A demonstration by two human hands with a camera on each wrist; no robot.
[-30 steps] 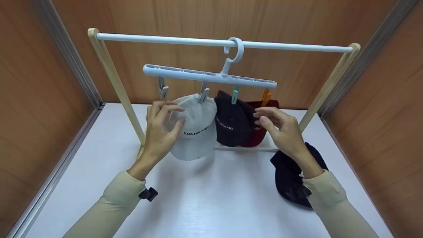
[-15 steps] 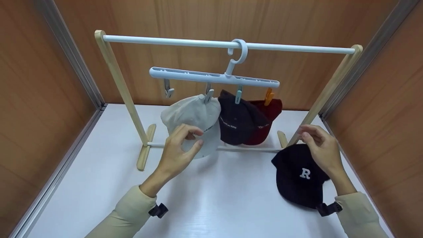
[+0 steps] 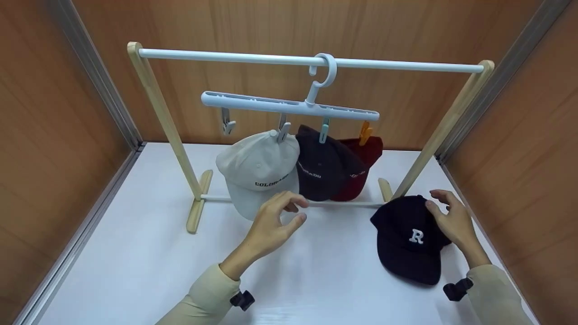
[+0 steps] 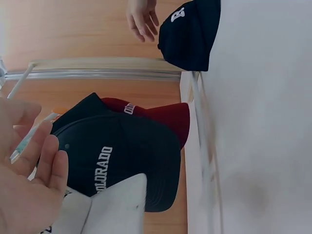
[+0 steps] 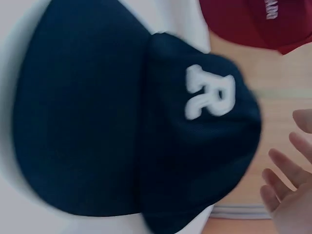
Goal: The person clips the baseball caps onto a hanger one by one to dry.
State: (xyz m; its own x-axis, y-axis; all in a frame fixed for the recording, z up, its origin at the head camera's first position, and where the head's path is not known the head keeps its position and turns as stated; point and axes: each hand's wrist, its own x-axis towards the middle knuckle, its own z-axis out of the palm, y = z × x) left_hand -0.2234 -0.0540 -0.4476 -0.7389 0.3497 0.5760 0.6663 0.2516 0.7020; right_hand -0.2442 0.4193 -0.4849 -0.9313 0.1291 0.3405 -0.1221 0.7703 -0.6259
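A black baseball cap with a white letter R lies on the white table at the right. My right hand is at its crown, fingers loosely bent and gripping nothing; in the right wrist view the fingers show beside the crown. My left hand, relaxed with thumb and fingers apart, is in front of the hanging white cap and overlaps its brim in the head view. A dark cap and a red cap hang to the right of the white one.
A pale blue hanger hooks over the white rod of a wooden-legged rack. Its grey, teal and orange clips hold the caps; the leftmost grey clip holds nothing. Wood-patterned walls enclose the table.
Both hands have come down from the hanging caps. The left moved right and toward the front; the right moved over to the black cap on the table.
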